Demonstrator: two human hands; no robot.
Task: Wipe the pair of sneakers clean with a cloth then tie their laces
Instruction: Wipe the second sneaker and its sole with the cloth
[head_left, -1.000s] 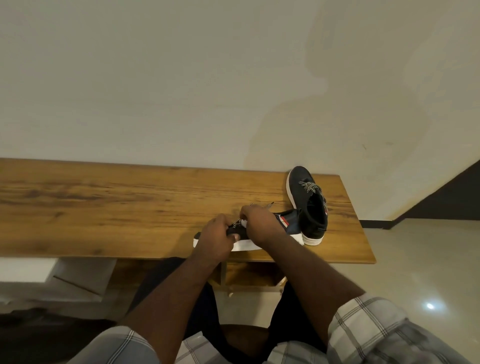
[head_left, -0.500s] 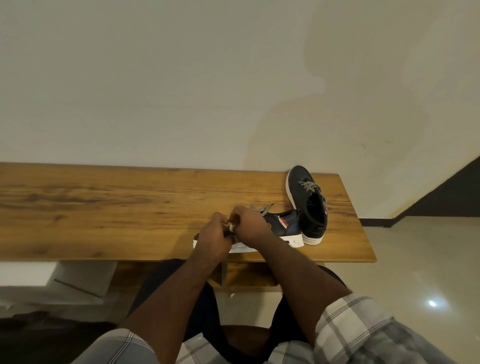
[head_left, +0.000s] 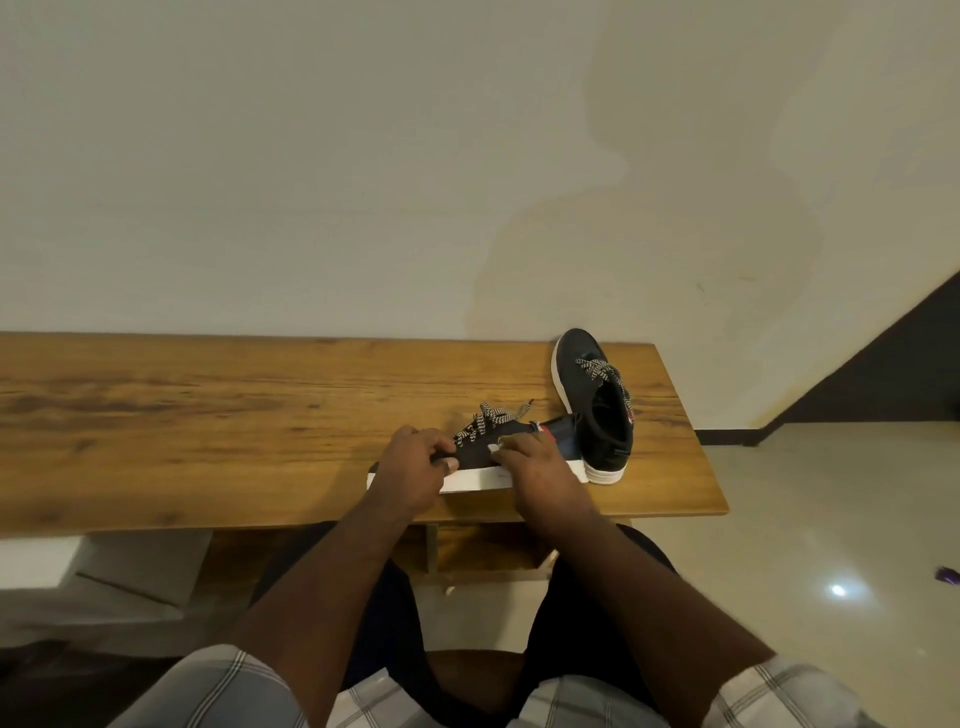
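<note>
**benchwatcher:** Two sneakers sitting on the bench (head_left: 208, 415), both over at its right end. I'm standing right here watching. The near sneaker (head_left: 478, 457) is lying sideways along the front edge, white sole facing the person, and both hands are working on it. The far sneaker (head_left: 597, 400) is standing just behind it, toe pointing at the wall, heel touching or nearly touching the near one.

**lacehead:** Wiping or tying?

**benchwatcher:** Looking like wiping to me. The right hand (head_left: 535, 467) is pressing down on the side of the upper with something small and pale (head_left: 496, 447) poking out under the fingertips, probably the cloth, but it's too hidden to say for sure. Those fingers are lying fairly flat, so whether they're pinching it I can't tell. The left hand (head_left: 410, 467) is curling around the toe end, gripping it to steady the shoe.

**lacehead:** And the laces?

**benchwatcher:** The near one's laces (head_left: 488, 423) are flopping loose over the top, so no knot there. The far one's laces (head_left: 597, 371) are looking slack too. Next I'm guessing the sole and the other side are needing a pass, which means turning the shoe without dropping it off the edge.

**lacehead:** Count?

**benchwatcher:** Two sneakers, two hands, one bench, maybe one cloth.
</note>
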